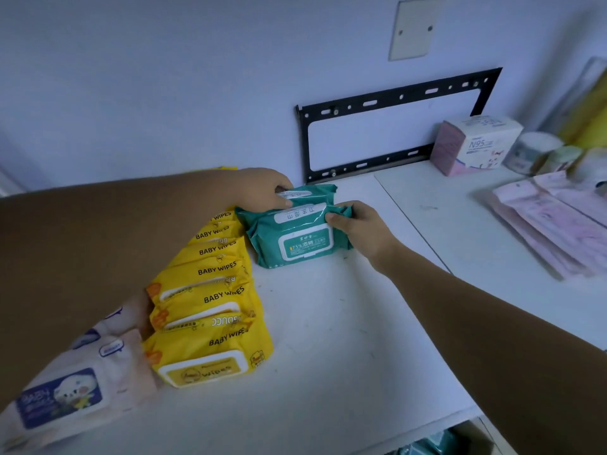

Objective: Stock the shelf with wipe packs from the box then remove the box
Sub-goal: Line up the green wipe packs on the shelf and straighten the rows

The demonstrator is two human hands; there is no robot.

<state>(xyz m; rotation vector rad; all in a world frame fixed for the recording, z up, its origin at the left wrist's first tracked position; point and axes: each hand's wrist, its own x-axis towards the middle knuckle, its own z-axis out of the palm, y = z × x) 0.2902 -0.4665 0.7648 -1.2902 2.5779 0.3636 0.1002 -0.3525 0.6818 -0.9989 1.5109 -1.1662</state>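
Two green wipe packs (295, 231) stand leaning one behind the other on the white shelf (328, 323), near the back wall. My left hand (266, 188) grips the top of the rear green pack. My right hand (358, 224) pinches the right end of the front green pack. A row of several yellow baby wipe packs (210, 303) runs from the green packs toward me on the left. Pale pink wipe packs (75, 385) lie at the near left. The box (437, 444) shows only partly below the shelf edge, with green packs inside.
A black metal bracket (394, 126) is fixed to the wall behind the shelf. On the right stand a pink N95 mask box (473, 142), round tubs (532, 152) and flat pink packets (551, 221). A blank wall plate (414, 27) sits higher up.
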